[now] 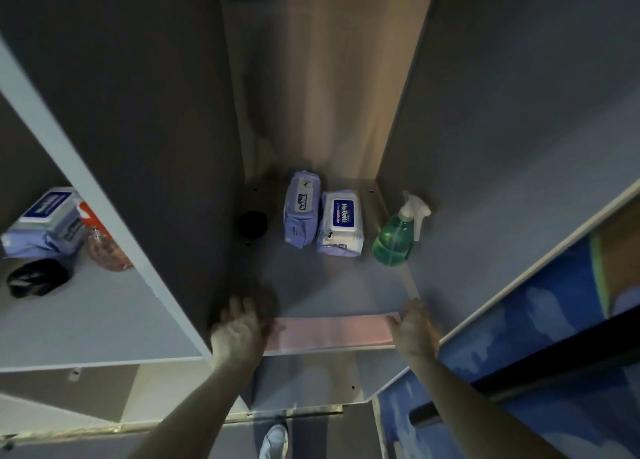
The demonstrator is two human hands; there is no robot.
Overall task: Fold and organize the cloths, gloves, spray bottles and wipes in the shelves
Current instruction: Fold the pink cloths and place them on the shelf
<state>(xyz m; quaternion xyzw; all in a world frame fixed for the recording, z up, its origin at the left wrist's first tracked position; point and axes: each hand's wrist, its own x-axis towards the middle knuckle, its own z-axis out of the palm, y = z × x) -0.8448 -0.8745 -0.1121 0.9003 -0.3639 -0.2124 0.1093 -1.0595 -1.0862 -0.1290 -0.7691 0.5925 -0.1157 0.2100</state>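
Observation:
A folded pink cloth [329, 330] lies along the front edge of the middle shelf [329, 285]. My left hand [239, 330] is blurred at the cloth's left end, fingers spread. My right hand [414, 327] rests on the cloth's right end; how its fingers lie is hidden. Further back on the same shelf stand two purple wipe packs [301, 209] [341, 224] side by side. A green spray bottle [398, 233] with a white trigger stands by the right wall. A dark bundle [252, 223] sits at the left wall.
The left shelf [86, 320] holds another wipe pack [45, 223], a pink spray bottle [104, 247] and a black bundle [36, 278]. Upright panels wall in the middle shelf. A blue patterned surface [519, 337] is at the right. A shoe [275, 439] shows below.

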